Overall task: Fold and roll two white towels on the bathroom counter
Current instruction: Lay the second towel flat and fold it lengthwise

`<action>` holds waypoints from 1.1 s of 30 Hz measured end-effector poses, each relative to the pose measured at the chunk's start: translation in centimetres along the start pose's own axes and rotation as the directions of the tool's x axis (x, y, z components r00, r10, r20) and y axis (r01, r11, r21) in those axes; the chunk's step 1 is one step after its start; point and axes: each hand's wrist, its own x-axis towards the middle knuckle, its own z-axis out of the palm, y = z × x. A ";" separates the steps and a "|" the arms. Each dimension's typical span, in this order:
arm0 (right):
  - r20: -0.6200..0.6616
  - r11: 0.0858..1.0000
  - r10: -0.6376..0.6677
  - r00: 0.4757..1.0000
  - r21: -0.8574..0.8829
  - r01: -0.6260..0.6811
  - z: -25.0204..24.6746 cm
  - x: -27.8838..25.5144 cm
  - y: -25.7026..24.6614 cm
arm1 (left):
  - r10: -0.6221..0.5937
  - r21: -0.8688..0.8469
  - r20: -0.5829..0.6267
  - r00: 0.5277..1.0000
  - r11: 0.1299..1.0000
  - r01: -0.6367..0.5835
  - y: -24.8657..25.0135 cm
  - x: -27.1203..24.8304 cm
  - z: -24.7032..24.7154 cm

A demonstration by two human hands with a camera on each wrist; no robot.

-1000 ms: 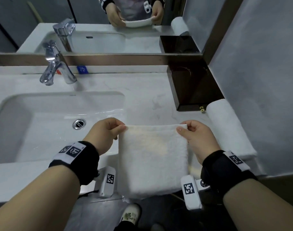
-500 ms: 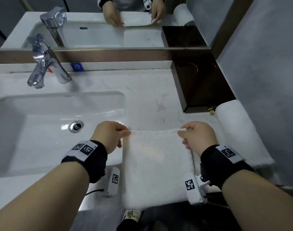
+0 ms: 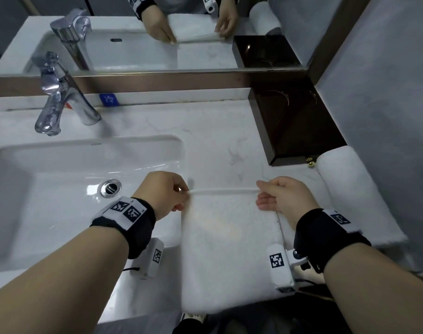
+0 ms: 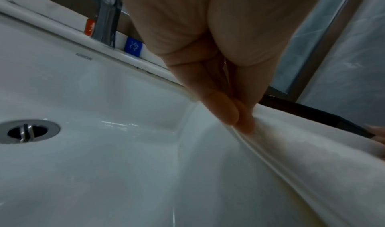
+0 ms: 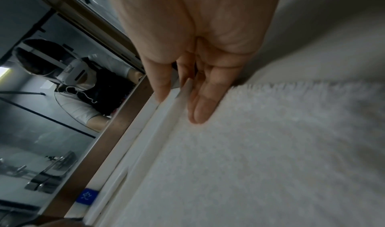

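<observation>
So the folded towel is way lower now, lying flat on the counter instead of hanging. My left hand and right hand come down with its far edge.

A white terry towel, folded into a near-square pad, lies flat on the counter just right of the sink, its near edge hanging over the counter's front. Its far edge is raised slightly off the counter. The second white towel, already rolled, lies further right of the sink, against the wall, with a loose flap spread toward the front.
</observation>
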 end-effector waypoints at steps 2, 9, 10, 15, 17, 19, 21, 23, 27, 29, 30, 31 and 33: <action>-0.013 1.000 -0.001 1.000 -0.008 0.000 0.0 0.1 0.1 | 0.061 0.077 0.037 0.997 0.995 -0.064 0.2 0.0 -0.3; -0.020 0.984 -0.020 1.000 -0.175 0.016 0.1 0.5 -0.1 | 0.208 0.494 0.257 0.944 0.811 -0.314 1.5 0.6 -0.9; -0.028 0.970 -0.043 0.999 -0.239 0.035 0.2 0.5 -0.1 | 0.215 0.522 0.281 0.935 0.784 -0.337 1.6 0.7 -1.0; -0.070 0.879 -0.106 0.992 -0.473 0.061 0.9 0.9 0.1 | 0.216 0.531 0.351 0.911 0.756 -0.384 1.5 1.0 -1.2; -0.093 0.844 -0.137 0.986 -0.532 0.067 1.0 0.9 0.3 | 0.208 0.507 0.359 0.910 0.775 -0.377 1.2 0.9 -1.3; -0.099 0.800 -0.177 0.979 -0.593 0.085 0.9 0.9 0.5 | 0.182 0.447 0.344 0.921 0.831 -0.331 0.9 0.9 -1.4; -0.090 0.774 -0.204 0.975 -0.624 0.104 0.9 0.7 0.4 | 0.132 0.359 0.312 0.941 0.901 -0.245 0.7 1.1 -1.5; -0.078 0.745 -0.217 0.973 -0.658 0.113 0.9 0.6 0.3 | 0.092 0.296 0.288 0.953 0.938 -0.180 0.7 1.5 -1.6; -0.055 0.648 -0.223 0.973 -0.754 0.105 0.5 0.5 -0.4 | 0.097 0.257 0.299 0.949 0.950 -0.178 0.8 2.1 -1.7; -0.045 0.634 -0.221 0.974 -0.766 0.108 0.3 0.4 -0.8 | 0.081 0.252 0.316 0.945 0.953 -0.166 0.6 2.3 -1.7; -0.039 0.624 -0.218 0.975 -0.774 0.108 0.2 0.4 -0.9 | 0.063 0.239 0.324 0.944 0.960 -0.146 0.4 2.4 -1.6; -0.032 0.614 -0.214 0.976 -0.782 0.109 0.2 0.4 -1.0 | 0.039 0.226 0.334 0.942 0.967 -0.120 0.3 2.5 -1.5; -0.016 0.605 -0.207 0.978 -0.788 0.115 0.2 0.4 -1.1 | -0.029 0.194 0.376 0.926 0.980 -0.048 0.1 2.7 -1.4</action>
